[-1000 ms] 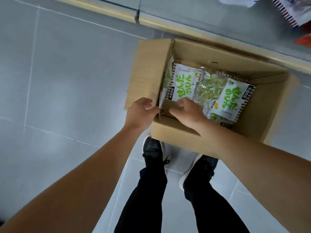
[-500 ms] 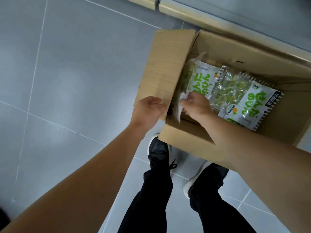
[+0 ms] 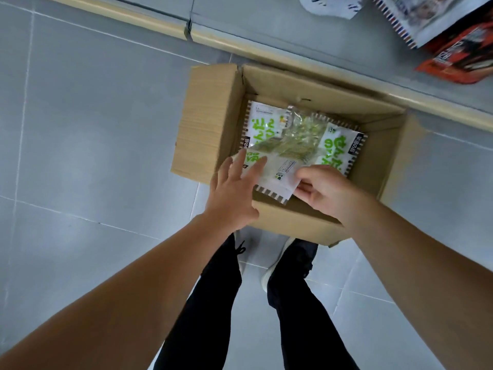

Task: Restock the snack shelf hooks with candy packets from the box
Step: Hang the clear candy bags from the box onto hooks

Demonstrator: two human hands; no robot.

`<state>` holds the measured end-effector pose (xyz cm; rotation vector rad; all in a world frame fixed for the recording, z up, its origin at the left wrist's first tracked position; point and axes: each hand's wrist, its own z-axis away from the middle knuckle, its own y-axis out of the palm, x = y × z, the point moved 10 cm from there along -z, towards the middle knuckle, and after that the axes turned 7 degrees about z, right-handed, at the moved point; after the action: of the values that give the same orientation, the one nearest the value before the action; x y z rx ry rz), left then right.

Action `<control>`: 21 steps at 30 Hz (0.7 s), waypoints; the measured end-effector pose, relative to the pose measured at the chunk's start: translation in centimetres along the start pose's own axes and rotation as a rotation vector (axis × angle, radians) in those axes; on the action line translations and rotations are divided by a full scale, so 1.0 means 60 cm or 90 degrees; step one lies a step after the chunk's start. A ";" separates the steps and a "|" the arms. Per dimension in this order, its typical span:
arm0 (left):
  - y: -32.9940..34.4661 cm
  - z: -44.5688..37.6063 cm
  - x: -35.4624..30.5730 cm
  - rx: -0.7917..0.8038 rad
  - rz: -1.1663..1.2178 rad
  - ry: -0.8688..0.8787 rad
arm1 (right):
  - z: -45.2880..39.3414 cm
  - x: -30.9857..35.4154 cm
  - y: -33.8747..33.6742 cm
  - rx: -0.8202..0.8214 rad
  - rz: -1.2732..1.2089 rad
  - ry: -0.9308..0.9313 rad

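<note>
An open cardboard box [image 3: 208, 124] stands on the floor in front of my feet. Inside lie white candy packets with green lettering [image 3: 338, 148] and clear windows showing green sweets. My right hand [image 3: 322, 193] pinches the near corner of one candy packet [image 3: 277, 169], lifted above the box's near wall. My left hand [image 3: 234, 190] has its fingers spread, with the fingertips resting on the left edge of that same packet.
The grey tiled floor [image 3: 80, 129] spreads to the left. A beige shelf base edge [image 3: 266, 53] runs diagonally behind the box. Hanging snack packets, one striped [image 3: 416, 17] and one red [image 3: 458, 57], show at the top right. My shoes [image 3: 290, 260] touch the box's near side.
My right hand has pulled one packet up from the box's left side toward the near wall. My left hand has let go of the box flap, opened and reached onto the packet.
</note>
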<state>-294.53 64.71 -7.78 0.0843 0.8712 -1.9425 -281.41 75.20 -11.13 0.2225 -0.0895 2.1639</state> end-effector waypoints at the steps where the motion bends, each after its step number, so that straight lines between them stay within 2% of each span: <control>1: -0.014 0.001 -0.016 -0.042 -0.030 0.019 | 0.013 -0.003 -0.006 0.018 -0.007 0.018; 3: -0.047 0.010 -0.068 -0.142 -0.054 0.094 | 0.048 -0.004 -0.033 0.029 -0.035 0.038; 5: -0.077 0.019 -0.103 -0.203 0.003 0.136 | 0.075 -0.001 -0.056 0.025 -0.067 0.044; 7: -0.101 0.025 -0.120 -0.218 0.050 0.114 | 0.104 0.008 -0.072 0.029 -0.060 0.038; 9: -0.124 0.029 -0.122 -0.227 0.088 0.068 | 0.125 0.024 -0.087 0.013 0.011 0.004; 11: -0.148 0.041 -0.133 -0.238 0.115 0.057 | 0.158 0.063 -0.117 -0.074 0.093 -0.117; 13: -0.165 0.056 -0.151 -0.223 0.106 0.069 | 0.208 0.117 -0.139 -0.187 0.237 -0.301; 14: -0.174 0.064 -0.161 -0.216 0.100 0.079 | 0.230 0.134 -0.134 -0.197 0.314 -0.361; 17: -0.201 0.103 -0.193 -0.179 0.107 0.098 | 0.281 0.142 -0.093 -0.097 0.462 -0.389; 21: -0.259 0.172 -0.246 -0.125 0.128 0.113 | 0.358 0.138 -0.081 -0.053 0.468 -0.397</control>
<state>-296.12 73.79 14.14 0.2221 1.1226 -1.6719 -279.31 81.49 11.44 0.9281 -0.7074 2.7171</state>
